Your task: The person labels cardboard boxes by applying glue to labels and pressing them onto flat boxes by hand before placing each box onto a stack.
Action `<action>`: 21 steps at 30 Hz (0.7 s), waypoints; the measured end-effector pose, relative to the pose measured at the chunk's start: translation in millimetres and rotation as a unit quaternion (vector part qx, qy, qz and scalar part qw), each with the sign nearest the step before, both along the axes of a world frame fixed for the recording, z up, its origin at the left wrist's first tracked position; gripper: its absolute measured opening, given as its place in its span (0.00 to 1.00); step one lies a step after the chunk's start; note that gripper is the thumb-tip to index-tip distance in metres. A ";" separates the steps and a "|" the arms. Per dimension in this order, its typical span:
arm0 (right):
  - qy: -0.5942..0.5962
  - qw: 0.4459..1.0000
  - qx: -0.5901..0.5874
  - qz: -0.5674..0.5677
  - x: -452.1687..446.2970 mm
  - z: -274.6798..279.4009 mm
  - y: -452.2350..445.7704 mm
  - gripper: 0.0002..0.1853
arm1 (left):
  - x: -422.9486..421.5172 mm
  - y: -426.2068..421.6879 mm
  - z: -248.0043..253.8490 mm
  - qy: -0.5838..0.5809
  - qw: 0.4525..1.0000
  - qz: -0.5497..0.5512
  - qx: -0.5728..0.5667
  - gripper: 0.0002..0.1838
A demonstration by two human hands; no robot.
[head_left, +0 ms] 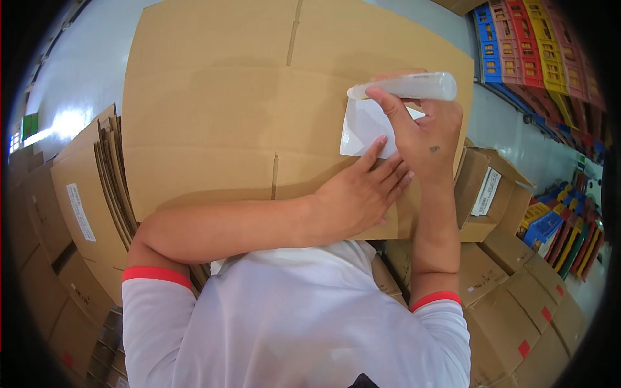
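Observation:
My right hand (430,132) is wrapped round a translucent plastic squeeze bottle (414,85), which lies tilted with its narrow end at the upper left corner of a white sheet of paper (362,126). Shiny patches show on the sheet's left side. Resting flat, my left hand (359,194) has its fingers stretched out, with the thumb on the sheet's lower edge. Beneath both hands is a large flat piece of brown cardboard (207,123) with slots and fold lines. Part of the sheet is hidden behind my right hand.
Upright folded cardboard (81,194) with a white label leans at the left. An open carton (482,187) stands at the right, above closed cartons (504,317) with red marks. Colored plastic crates (524,45) are stacked at the upper right.

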State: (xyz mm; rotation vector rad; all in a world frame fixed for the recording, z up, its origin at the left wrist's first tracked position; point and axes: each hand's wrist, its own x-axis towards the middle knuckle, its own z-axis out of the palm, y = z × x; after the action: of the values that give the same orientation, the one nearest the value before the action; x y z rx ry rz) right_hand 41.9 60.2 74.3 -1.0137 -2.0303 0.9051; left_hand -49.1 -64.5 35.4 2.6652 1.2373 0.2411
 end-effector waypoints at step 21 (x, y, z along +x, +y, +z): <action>0.053 0.994 -0.085 -0.045 7.9 -6.8 -3.3 0.09 | 2.5 27.6 8.7 0.009 0.998 -0.017 -0.054 0.36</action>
State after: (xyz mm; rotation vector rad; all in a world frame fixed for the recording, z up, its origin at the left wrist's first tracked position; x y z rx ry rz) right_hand 49.8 56.8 67.5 -1.1150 -1.8297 1.0738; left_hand -46.6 -36.9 44.1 2.5987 1.1727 0.1415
